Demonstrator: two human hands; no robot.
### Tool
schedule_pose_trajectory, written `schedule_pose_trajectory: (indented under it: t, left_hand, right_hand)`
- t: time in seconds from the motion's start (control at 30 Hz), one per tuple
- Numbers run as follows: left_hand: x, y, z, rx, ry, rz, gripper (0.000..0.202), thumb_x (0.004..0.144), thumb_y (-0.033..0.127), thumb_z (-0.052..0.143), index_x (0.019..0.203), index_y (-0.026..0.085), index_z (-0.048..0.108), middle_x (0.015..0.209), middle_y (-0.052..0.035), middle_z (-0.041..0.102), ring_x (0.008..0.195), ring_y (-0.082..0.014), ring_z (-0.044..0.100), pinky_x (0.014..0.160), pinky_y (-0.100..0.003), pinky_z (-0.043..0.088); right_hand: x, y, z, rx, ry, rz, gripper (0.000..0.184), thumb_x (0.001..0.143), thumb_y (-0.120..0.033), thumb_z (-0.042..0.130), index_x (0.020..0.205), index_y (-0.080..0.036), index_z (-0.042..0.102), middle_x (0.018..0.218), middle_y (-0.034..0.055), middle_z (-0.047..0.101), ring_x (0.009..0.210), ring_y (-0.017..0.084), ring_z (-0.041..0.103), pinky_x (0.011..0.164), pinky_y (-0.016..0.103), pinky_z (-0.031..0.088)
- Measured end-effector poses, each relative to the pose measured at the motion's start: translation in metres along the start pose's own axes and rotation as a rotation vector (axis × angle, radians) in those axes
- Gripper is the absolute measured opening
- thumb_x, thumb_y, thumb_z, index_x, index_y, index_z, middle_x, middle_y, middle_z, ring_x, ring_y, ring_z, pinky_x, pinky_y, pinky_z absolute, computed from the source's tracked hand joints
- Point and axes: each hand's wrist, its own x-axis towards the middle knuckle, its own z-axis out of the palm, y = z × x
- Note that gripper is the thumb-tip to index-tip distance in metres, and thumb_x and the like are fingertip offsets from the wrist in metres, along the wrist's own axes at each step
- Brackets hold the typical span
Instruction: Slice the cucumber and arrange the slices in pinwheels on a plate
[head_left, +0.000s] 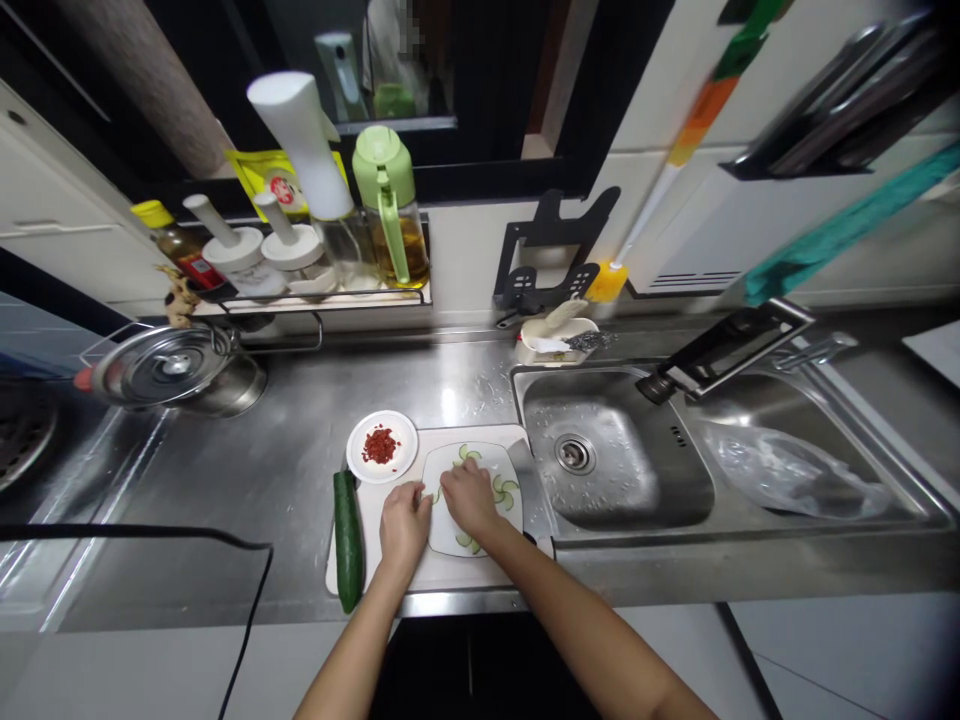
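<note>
A white squarish plate (442, 535) bears thin cucumber slices (505, 491) laid in curved clusters near its edges. My right hand (469, 497) is over the middle of the plate, its fingers bent and drawn together. At the plate's left edge my left hand (405, 522) is closed, thumb and fingertips pinched. A bit of green slice shows between the two hands; whether either hand grips it is hidden. Under the plate lies a pale cutting board (442, 577). To the left are a whole cucumber (347, 540) and a small white dish (357, 462) of chopped red pieces (380, 445).
Right of the board is a steel double sink (622, 480), with a clear plastic bag (795, 470) in its right basin. A lidded pot (225, 385) stands at the left. Bottles and jars line a wall rack (375, 298). A black cable (262, 590) crosses the lower left.
</note>
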Motion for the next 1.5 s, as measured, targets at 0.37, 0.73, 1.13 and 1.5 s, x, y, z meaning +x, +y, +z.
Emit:
schedule_pose_trajectory:
  t: [0.37,0.73,1.13,1.5]
  left_hand:
    - [-0.027,-0.003,-0.015,0.169,-0.04,0.391,0.029,0.086,0.022,0.046,0.109,0.017,0.062,0.109,-0.0107,0.062,0.101,-0.0231,0.052,0.088,-0.037,0.043]
    - [-0.044,0.01,-0.003,0.437,-0.099,0.341,0.039,0.086,0.028,0.048,0.124,0.02,0.055,0.123,-0.0128,0.055,0.105,-0.026,0.044,0.083,-0.04,0.04]
    - [-0.044,0.012,-0.005,0.4,-0.1,0.319,0.036,0.087,0.029,0.049,0.121,0.02,0.057,0.122,-0.0111,0.056,0.106,-0.026,0.045,0.083,-0.04,0.04]
    - [-0.01,-0.025,-0.011,0.062,0.07,0.033,0.034,0.086,0.025,0.043,0.113,0.013,0.059,0.1,-0.0118,0.059,0.092,-0.0227,0.057,0.088,-0.039,0.045]
  right_hand:
    - [-0.039,0.009,0.01,-0.014,0.165,-0.056,0.022,0.089,-0.02,0.045,0.103,-0.023,0.062,0.096,0.0077,0.059,0.101,0.024,0.039,0.075,0.034,0.031]
    - [-0.046,0.012,0.022,-0.101,0.123,-0.077,0.038,0.087,-0.02,0.047,0.124,-0.024,0.052,0.105,0.0118,0.053,0.11,0.029,0.035,0.083,0.039,0.033]
    - [-0.045,0.01,0.017,-0.105,0.088,-0.079,0.038,0.087,-0.023,0.048,0.124,-0.024,0.052,0.107,0.0119,0.053,0.111,0.028,0.035,0.083,0.039,0.033]
    - [-0.054,0.008,0.008,0.004,0.168,-0.042,0.029,0.087,-0.022,0.047,0.114,-0.024,0.058,0.103,0.0089,0.055,0.105,0.026,0.037,0.079,0.036,0.033]
